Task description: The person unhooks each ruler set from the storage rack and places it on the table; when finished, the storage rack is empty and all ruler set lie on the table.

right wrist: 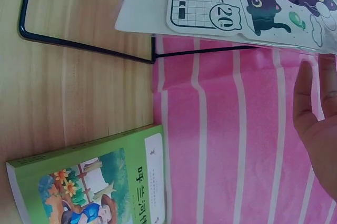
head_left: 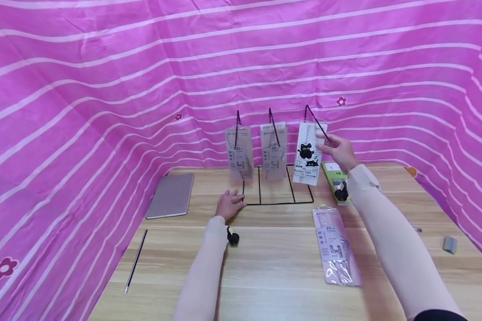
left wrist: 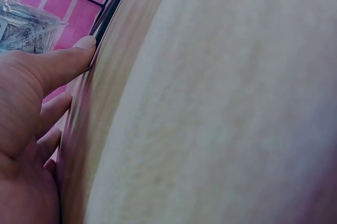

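A black wire display rack [head_left: 279, 203] stands on the table, with bagged ruler sets hanging from its hooks. My left hand [head_left: 230, 204] rests at the rack's front left corner; in the left wrist view its thumb [left wrist: 79, 50] touches the black wire. On the right hook hangs a ruler set [head_left: 306, 154] with black cats on its card. My right hand [head_left: 339, 150] is at that bag's right edge, its fingers fairly straight and partly hidden by the bag in the right wrist view. Two more ruler sets, left [head_left: 239, 154] and middle [head_left: 273, 151], hang beside it.
Another bagged ruler set [head_left: 335, 247] lies in front of the rack. A green book [head_left: 330, 171] lies under my right forearm. A grey tablet [head_left: 170, 195] and a pen [head_left: 136, 261] lie at left; a grey eraser [head_left: 450, 244] is at right. Pink striped cloth [head_left: 241, 58] surrounds the table.
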Demonstrator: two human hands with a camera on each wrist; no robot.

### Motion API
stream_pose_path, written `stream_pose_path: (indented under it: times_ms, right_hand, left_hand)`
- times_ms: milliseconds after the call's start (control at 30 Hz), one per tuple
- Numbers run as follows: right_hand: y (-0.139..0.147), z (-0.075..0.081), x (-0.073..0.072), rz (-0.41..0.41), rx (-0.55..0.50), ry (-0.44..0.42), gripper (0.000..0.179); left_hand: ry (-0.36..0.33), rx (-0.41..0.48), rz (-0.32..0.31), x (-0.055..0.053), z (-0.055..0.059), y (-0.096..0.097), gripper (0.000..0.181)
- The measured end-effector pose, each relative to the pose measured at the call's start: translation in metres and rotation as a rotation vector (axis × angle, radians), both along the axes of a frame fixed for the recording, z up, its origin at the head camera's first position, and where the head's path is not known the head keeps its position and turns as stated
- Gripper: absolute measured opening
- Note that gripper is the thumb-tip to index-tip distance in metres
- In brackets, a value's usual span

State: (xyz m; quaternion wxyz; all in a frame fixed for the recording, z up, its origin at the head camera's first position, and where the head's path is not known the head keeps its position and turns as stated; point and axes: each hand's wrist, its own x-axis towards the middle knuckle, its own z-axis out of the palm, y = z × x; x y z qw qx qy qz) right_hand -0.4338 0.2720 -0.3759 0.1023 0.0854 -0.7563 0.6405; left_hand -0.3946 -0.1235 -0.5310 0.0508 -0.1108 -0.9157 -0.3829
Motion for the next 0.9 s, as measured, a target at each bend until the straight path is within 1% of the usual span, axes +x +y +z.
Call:
stream_pose_path:
  times_ms: [33,200,233,267,333,433,533,700,900]
  right_hand:
    - [-0.001,0.001,0.002,-0.001,-0.003,0.001,0.052]
    - [-0.006,0.012,0.02,-0.007,-0.001,0.008,0.049]
    - [-0.007,0.014,0.024,-0.011,0.011,0.012,0.049]
    - [-0.007,0.016,0.028,-0.016,0.023,0.017,0.048]
    - [-0.009,0.02,0.036,-0.022,0.041,0.028,0.047]
    - [-0.009,0.021,0.043,-0.025,0.063,0.044,0.045]
    - [-0.008,0.021,0.046,-0.015,0.065,0.065,0.044]
    - [-0.004,0.016,0.05,-0.007,0.047,0.087,0.044]
    - [0.006,-0.001,0.049,0.008,0.004,0.096,0.044]
  left_hand:
    - [0.025,-0.005,-0.005,-0.001,-0.003,-0.002,0.038]
    - [0.043,0.027,-0.019,-0.006,-0.007,-0.005,0.041]
    - [0.038,0.031,-0.018,-0.006,-0.007,-0.005,0.04]
    - [0.016,0.036,-0.013,-0.006,-0.005,-0.004,0.04]
    - [0.008,0.015,-0.001,-0.005,-0.005,-0.003,0.039]
    - [-0.01,-0.023,0.017,-0.004,-0.002,-0.001,0.039]
    - [-0.023,-0.028,0.029,-0.001,0.001,-0.001,0.039]
    - [-0.013,-0.016,0.026,0.002,0.006,0.0,0.039]
    - [-0.025,-0.014,0.016,0.003,0.004,0.002,0.038]
